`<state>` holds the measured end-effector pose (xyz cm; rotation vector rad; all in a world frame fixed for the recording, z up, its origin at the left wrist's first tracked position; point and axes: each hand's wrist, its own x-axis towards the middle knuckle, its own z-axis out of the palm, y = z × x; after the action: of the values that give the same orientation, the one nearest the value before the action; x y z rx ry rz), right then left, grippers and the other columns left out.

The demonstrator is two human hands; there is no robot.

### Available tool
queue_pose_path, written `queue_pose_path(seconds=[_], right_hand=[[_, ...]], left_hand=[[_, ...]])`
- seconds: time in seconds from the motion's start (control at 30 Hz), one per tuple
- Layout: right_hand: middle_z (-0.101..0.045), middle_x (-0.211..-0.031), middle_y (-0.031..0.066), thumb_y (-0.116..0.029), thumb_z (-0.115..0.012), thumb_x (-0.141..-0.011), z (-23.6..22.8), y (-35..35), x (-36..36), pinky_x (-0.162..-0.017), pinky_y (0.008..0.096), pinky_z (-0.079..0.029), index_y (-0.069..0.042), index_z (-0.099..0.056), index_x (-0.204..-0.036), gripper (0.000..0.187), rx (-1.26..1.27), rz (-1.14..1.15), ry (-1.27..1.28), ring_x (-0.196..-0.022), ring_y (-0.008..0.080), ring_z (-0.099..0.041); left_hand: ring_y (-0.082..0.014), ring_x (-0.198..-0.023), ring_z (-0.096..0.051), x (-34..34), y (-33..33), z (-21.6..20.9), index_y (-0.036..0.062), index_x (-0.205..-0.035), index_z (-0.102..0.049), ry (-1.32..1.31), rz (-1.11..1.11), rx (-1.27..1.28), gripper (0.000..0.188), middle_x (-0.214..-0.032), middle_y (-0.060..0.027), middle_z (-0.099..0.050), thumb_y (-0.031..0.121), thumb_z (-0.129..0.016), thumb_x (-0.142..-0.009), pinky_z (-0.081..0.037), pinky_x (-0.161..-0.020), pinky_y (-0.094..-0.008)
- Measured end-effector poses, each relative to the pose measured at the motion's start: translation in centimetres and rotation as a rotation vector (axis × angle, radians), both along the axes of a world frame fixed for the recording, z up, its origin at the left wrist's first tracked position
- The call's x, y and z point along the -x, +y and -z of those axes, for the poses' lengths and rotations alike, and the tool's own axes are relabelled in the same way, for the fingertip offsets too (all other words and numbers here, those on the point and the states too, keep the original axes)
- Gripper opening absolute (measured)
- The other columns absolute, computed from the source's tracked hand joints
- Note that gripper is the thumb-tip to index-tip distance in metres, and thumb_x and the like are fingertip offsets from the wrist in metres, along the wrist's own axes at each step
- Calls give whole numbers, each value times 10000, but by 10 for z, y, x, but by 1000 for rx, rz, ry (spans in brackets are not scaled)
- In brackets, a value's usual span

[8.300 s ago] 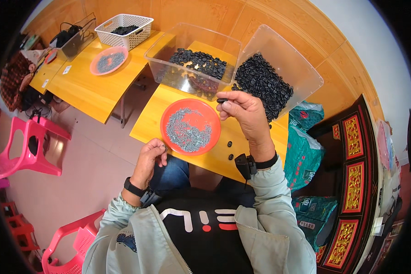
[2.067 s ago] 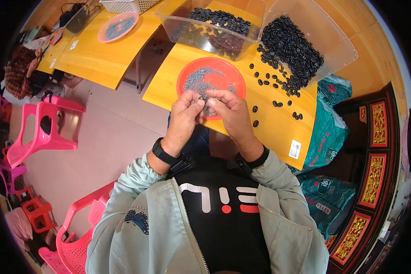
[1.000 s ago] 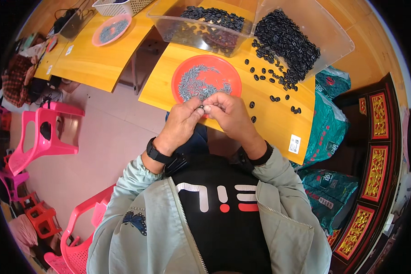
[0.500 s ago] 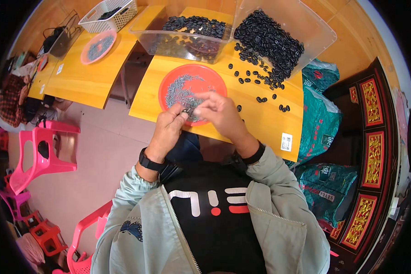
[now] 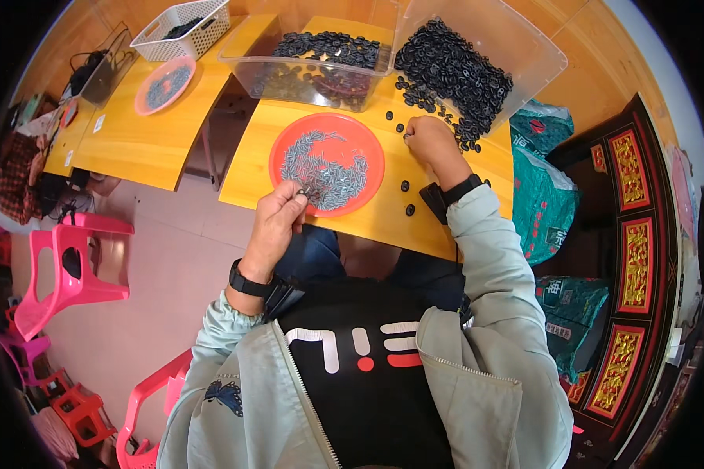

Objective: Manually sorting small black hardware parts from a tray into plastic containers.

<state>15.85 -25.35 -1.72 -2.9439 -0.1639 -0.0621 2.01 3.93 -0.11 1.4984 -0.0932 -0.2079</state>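
My left hand (image 5: 278,211) is closed in a pinch at the near left rim of a round red plate (image 5: 371,134). A small black piece shows at its fingertips, partly covered by thumb and finger. On the plate lies a heap of small grey screws (image 5: 332,180). My right hand (image 5: 434,142) is lowered to the yellow table, right of the plate, fingers curled together beside scattered small black oval pieces (image 5: 400,127). What its fingertips hold, if anything, is mostly hidden. Two more black ovals (image 5: 405,186) lie nearer me.
A tipped clear bin (image 5: 536,62) spills black ovals onto the table (image 5: 246,168). Another clear bin (image 5: 242,69) stands behind the plate. A second table at left carries a pink plate (image 5: 142,100) and a white basket (image 5: 152,48). Green sacks (image 5: 544,203) stand at right.
My right hand has left my left hand over the plate and moved right and away from me, down to the loose black ovals. My left hand has shifted slightly down and left, still pinching.
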Motion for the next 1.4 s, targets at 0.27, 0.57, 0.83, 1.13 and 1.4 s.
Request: queue_pose_path(seconds=[0.27,0.57,0.83,1.13,1.4], right_hand=[[-637,-761,150,-65,-626,-726,-24,5,11,-626,353,-484,-14,-620,-829,115,-311,-40,46,-690,270,-618],[-547,-786,1,-32,-599,-822,-62,37,68,-632,203,-448,5,-566,-1082,264,-1470,-247,434,-667,84,-535],[-568,-843,36,-24,-578,-840,-53,52,83,-648,213,-456,12,-543,-1117,282,-1772,-383,567,-703,101,-544],[-602,-841,48,-25,-596,-812,-46,57,84,-660,216,-479,-10,-550,-1026,220,-1806,-361,595,-703,103,-575],[-614,-883,54,-5,-590,-810,-45,61,86,-705,227,-493,-6,-560,-1005,197,-1697,-390,502,-755,103,-591]], left_hand=[[-52,-515,-416,-1,0,3,81,-786,-476,-4,18,4,150,-608,28,-447,192,-477,-887,-330,-475,-181],[-54,-530,-414,4,-7,0,53,-768,-488,35,21,17,147,-616,24,-446,142,-469,-884,-341,-489,-194],[-56,-527,-416,11,-13,-9,55,-758,-475,28,14,-16,144,-613,23,-448,133,-472,-880,-344,-486,-200],[-56,-524,-415,9,-21,-16,56,-750,-470,25,28,-19,163,-610,22,-448,145,-471,-886,-348,-486,-204],[-57,-531,-424,10,-22,-18,50,-759,-478,35,29,-39,159,-613,20,-450,144,-470,-888,-354,-490,-204]])
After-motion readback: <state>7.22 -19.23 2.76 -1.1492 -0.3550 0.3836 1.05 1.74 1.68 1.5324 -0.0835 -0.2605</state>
